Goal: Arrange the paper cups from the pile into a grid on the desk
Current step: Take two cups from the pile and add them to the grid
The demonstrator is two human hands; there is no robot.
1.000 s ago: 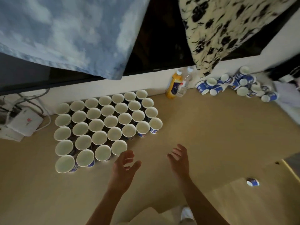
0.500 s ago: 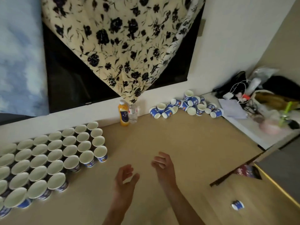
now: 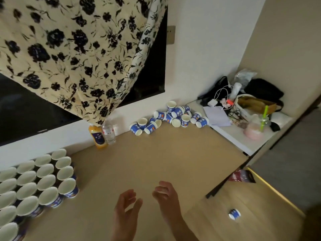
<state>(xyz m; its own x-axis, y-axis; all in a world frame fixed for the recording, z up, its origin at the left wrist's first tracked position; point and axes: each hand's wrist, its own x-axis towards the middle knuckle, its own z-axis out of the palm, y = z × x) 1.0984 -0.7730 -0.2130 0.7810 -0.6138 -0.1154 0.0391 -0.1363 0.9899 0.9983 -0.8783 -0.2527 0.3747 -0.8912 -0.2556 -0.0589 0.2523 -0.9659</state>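
- The tabletop [image 3: 156, 162] fills most of my view, a tan surface running from the near edge below me back to the white wall, with a wide bare stretch down its middle.
- The grid [image 3: 43, 185] of upright paper cups takes up its left side, mouths up and packed rim to rim. Its near right corner lies left of my hands and a little ahead of them.
- The pile [image 3: 170, 117] sits at the far edge against the wall, well apart from the grid. It lies ahead of my hands and off to the right, so I judge the coming reach to be forward and rightward across the bare middle.
- The cups in the pile share no common axis. Most lie on their sides pointing every way, a few stand upright, and several lean on one another, so I would pick one off the near fringe.
- My right hand [image 3: 166, 197] hovers over the near tabletop, empty, with fingers loosely spread. It is the nearer of the two to the pile, so I would send it.
- My left hand [image 3: 126, 207] is just beside it, also empty, with fingers relaxed and apart. It is the nearer one to the grid.
- An orange bottle [image 3: 98, 136] and a clear bottle [image 3: 108, 132] stand together at the wall between grid and pile, left of my line to the pile.
- A stray cup [image 3: 234, 213] lies on the floor to my right, off the tabletop.
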